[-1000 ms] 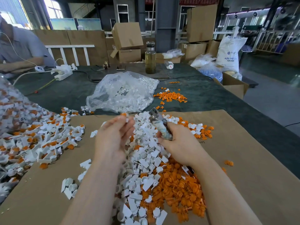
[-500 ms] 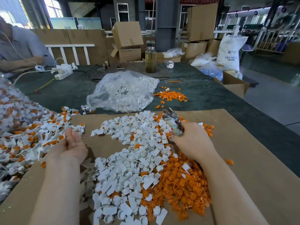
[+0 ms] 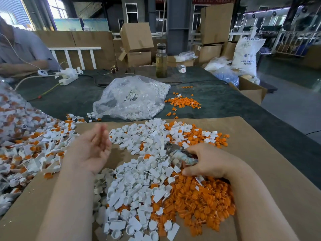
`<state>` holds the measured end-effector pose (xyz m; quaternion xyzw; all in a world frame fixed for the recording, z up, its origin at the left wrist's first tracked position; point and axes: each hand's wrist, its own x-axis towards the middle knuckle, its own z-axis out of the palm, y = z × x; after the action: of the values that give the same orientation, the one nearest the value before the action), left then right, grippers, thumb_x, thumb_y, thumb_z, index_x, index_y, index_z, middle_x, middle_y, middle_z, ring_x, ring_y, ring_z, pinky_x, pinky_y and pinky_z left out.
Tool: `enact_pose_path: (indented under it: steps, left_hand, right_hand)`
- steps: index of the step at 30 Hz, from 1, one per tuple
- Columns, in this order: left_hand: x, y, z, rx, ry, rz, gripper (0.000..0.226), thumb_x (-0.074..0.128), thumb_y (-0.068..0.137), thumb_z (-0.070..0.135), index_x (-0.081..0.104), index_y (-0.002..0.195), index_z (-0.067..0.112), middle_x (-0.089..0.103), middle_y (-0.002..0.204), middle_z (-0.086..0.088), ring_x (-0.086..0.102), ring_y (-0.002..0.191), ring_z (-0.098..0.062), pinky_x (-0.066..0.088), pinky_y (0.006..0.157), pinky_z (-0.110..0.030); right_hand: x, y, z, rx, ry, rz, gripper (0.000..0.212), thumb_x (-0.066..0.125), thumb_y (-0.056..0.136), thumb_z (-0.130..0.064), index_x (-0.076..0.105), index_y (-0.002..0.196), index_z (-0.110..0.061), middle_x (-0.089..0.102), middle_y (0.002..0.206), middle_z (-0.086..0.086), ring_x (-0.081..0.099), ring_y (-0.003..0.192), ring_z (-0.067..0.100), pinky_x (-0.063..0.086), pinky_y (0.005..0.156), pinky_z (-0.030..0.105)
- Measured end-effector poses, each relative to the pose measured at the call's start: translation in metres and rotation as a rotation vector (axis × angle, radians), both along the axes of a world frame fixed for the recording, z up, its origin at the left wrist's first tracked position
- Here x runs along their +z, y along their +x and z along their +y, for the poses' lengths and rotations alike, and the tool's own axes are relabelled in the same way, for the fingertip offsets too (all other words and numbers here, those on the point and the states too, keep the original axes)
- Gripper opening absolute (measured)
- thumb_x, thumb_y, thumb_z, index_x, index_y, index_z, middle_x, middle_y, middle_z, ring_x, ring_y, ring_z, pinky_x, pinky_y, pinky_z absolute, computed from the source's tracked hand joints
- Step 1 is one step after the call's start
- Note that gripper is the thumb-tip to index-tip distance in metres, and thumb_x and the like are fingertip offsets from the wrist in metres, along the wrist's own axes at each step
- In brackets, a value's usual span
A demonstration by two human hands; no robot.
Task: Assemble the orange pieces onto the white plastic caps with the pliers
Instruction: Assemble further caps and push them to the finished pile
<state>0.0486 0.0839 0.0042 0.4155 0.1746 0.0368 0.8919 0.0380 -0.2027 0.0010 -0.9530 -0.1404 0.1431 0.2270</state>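
R hand (image 3: 208, 162) grips pliers (image 3: 180, 154), lying low over the mixed pile, tip pointing left. L hand (image 3: 92, 148) hangs palm-up above the cardboard sheet (image 3: 269, 171), fingers loose, holding nothing; fingertips blurred. White caps (image 3: 137, 188) spread centre-left, orange pieces (image 3: 199, 202) heaped near the R wrist. Assembled parts (image 3: 31, 150) piled at left. Clear bag (image 3: 132, 98) of white caps lies behind on the dark table (image 3: 234, 105), w/ a bottle (image 3: 161, 61) further back.

left hand (image 3: 93, 149): palm up, fingers relaxed | right hand (image 3: 207, 161): fingers curled, gripping
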Motion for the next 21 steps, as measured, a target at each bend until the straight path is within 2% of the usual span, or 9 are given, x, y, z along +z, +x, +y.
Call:
enact_pose_path:
  steps: [2, 6, 8, 10, 12, 15, 18, 21]
  left_hand:
    - [0.004, 0.001, -0.012, -0.141, 0.306, 0.008, 0.033, 0.075, 0.075, 0.027, 0.069, 0.105, 0.015, 0.075, 0.083, 0.006, 0.068, 0.069, -0.004, 0.055, 0.065, -0.021]
    - [0.006, -0.006, -0.035, -0.430, 0.850, -0.008, 0.051, 0.081, 0.052, 0.039, 0.073, 0.099, 0.022, 0.074, 0.098, 0.002, 0.066, 0.092, -0.017, 0.049, 0.083, -0.033]
    - [0.008, -0.009, -0.043, -0.602, 1.039, -0.024, 0.055, 0.084, 0.046, 0.047, 0.073, 0.097, 0.030, 0.071, 0.102, 0.003, 0.065, 0.096, -0.017, 0.049, 0.084, -0.032]
    - [0.007, -0.011, -0.049, -0.774, 1.155, -0.058, 0.058, 0.092, 0.045, 0.050, 0.070, 0.097, 0.038, 0.062, 0.111, 0.008, 0.059, 0.102, -0.014, 0.047, 0.078, -0.028]
    - [0.004, -0.010, -0.055, -0.896, 1.306, -0.090, 0.057, 0.092, 0.049, 0.048, 0.065, 0.099, 0.048, 0.048, 0.124, 0.011, 0.051, 0.112, -0.013, 0.047, 0.085, -0.031]
    - [-0.003, -0.009, -0.064, -0.903, 1.514, -0.143, 0.055, 0.091, 0.057, 0.046, 0.059, 0.102, 0.051, 0.036, 0.119, 0.015, 0.041, 0.116, -0.016, 0.043, 0.101, -0.041]
    - [-0.009, -0.008, -0.071, -0.824, 1.573, -0.177, 0.054, 0.090, 0.061, 0.044, 0.059, 0.104, 0.048, 0.032, 0.113, 0.016, 0.036, 0.116, -0.016, 0.041, 0.101, -0.039]
    - [-0.015, -0.004, -0.074, -0.712, 1.608, -0.186, 0.048, 0.089, 0.063, 0.045, 0.060, 0.100, 0.046, 0.032, 0.109, 0.017, 0.037, 0.111, -0.014, 0.043, 0.095, -0.034]
  right_hand:
    - [-0.002, 0.001, 0.002, -0.013, -0.027, -0.030, 0.024, 0.075, 0.080, -0.040, 0.059, 0.086, -0.022, 0.063, 0.087, -0.001, 0.058, 0.078, 0.015, 0.047, 0.071, 0.036]
    - [-0.012, 0.004, 0.009, -0.094, -0.143, -0.143, 0.021, 0.069, 0.081, -0.036, 0.051, 0.076, -0.027, 0.056, 0.075, -0.007, 0.052, 0.066, 0.008, 0.036, 0.052, 0.026]
    - [-0.017, 0.007, 0.013, -0.153, -0.177, -0.207, 0.018, 0.066, 0.081, -0.035, 0.051, 0.077, -0.026, 0.057, 0.076, -0.006, 0.054, 0.067, 0.010, 0.037, 0.051, 0.027]
    - [-0.020, 0.009, 0.016, -0.204, -0.198, -0.254, 0.016, 0.064, 0.082, -0.036, 0.052, 0.081, -0.026, 0.057, 0.079, -0.007, 0.055, 0.070, 0.012, 0.040, 0.052, 0.028]
    - [-0.023, 0.011, 0.017, -0.255, -0.208, -0.297, 0.014, 0.063, 0.082, -0.034, 0.051, 0.083, -0.026, 0.056, 0.080, -0.007, 0.053, 0.070, 0.012, 0.038, 0.051, 0.027]
    - [-0.025, 0.013, 0.020, -0.316, -0.205, -0.328, 0.012, 0.061, 0.082, -0.028, 0.050, 0.080, -0.026, 0.055, 0.077, -0.008, 0.051, 0.066, 0.010, 0.036, 0.047, 0.025]
    - [-0.027, 0.015, 0.022, -0.359, -0.183, -0.349, 0.010, 0.059, 0.083, -0.027, 0.050, 0.080, -0.026, 0.054, 0.076, -0.008, 0.048, 0.064, 0.009, 0.033, 0.047, 0.024]
    - [-0.026, 0.015, 0.020, -0.413, -0.123, -0.348, 0.014, 0.058, 0.084, -0.032, 0.048, 0.076, -0.026, 0.054, 0.074, -0.009, 0.047, 0.062, 0.007, 0.031, 0.046, 0.023]
